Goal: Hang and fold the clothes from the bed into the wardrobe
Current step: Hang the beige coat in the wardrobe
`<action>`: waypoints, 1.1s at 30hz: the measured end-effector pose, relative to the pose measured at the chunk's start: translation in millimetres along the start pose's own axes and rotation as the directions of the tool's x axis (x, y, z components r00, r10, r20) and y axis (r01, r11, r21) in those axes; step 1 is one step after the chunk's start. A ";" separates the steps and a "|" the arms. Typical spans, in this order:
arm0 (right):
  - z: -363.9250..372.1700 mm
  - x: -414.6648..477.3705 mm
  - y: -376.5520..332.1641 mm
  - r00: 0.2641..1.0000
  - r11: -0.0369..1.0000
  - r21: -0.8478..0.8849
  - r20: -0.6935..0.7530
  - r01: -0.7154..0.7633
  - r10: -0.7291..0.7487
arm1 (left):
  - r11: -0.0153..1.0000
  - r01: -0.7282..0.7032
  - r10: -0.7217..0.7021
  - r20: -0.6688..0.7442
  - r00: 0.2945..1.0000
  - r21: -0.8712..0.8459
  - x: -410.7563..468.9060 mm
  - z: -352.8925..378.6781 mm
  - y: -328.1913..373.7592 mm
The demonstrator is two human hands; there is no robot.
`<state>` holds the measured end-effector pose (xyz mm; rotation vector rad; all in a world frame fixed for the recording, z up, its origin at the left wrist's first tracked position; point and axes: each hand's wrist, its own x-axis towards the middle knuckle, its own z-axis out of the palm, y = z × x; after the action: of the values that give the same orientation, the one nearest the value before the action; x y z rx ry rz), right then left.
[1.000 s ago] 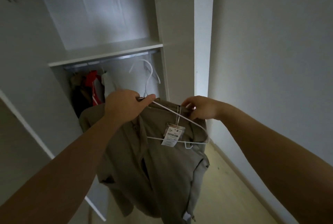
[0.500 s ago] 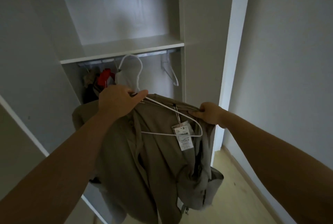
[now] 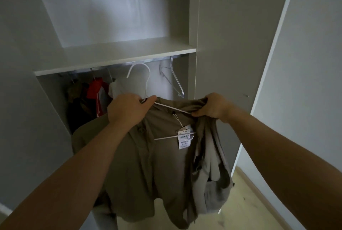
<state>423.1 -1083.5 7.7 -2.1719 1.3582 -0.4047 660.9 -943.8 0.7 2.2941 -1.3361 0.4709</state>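
Pale wooden floor [image 3: 249,202] runs below the hands, beside an open white wardrobe [image 3: 111,17]. Left hand [image 3: 127,108] grips the neck of a white hanger [image 3: 166,137], fingers curled round the wire. Right hand [image 3: 212,107], level with it and to its right, pinches the shoulder of the khaki shirt [image 3: 148,155] that hangs from both, with a price tag [image 3: 183,138] dangling between them. That shoulder looks only partly seated on the wire, so I judge that letting go early could let the shirt slide off. Its hook might also snag the 1 empty hanger [image 3: 178,89] just beyond the right hand. Beyond the left hand, the rail [image 3: 140,61] under the shelf [image 3: 114,59] carries a red garment [image 3: 96,91] and darker clothes.
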 end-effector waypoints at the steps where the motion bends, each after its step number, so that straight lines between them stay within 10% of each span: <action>1: 3.9 3.3 -6.9 1.000 0.998 0.063 0.002 -0.005 0.005 | 0.996 0.037 -0.033 0.049 0.998 -0.084 7.0 5.9 -3.5; 12: 32.0 36.5 -5.0 0.970 0.931 -0.309 -0.200 -0.196 0.138 | 0.992 0.014 0.001 0.116 0.993 -0.123 38.4 46.4 -12.1; 20: 60.3 64.0 -17.3 0.981 0.867 0.498 0.154 0.022 -0.114 | 0.936 0.074 -0.022 0.152 0.988 -0.345 55.9 96.7 6.1; 25: 53.3 96.2 -4.8 0.970 0.972 0.157 0.142 0.176 -0.199 | 0.893 0.113 -0.005 0.242 0.970 -0.435 78.2 133.0 23.1; 29: 40.8 134.2 16.8 0.965 0.968 -0.151 -0.138 0.200 -0.221 | 0.889 0.142 -0.004 0.304 0.953 -0.436 105.3 163.1 27.5; 33: 48.1 177.0 36.9 0.946 0.931 -0.209 0.193 0.299 -0.260 | 0.872 0.165 -0.011 0.318 0.948 -0.461 141.3 188.6 32.4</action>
<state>500.0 -1240.9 -58.3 -2.5466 1.0529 -0.1705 712.6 -1160.8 -81.9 2.0357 -1.2941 -0.2480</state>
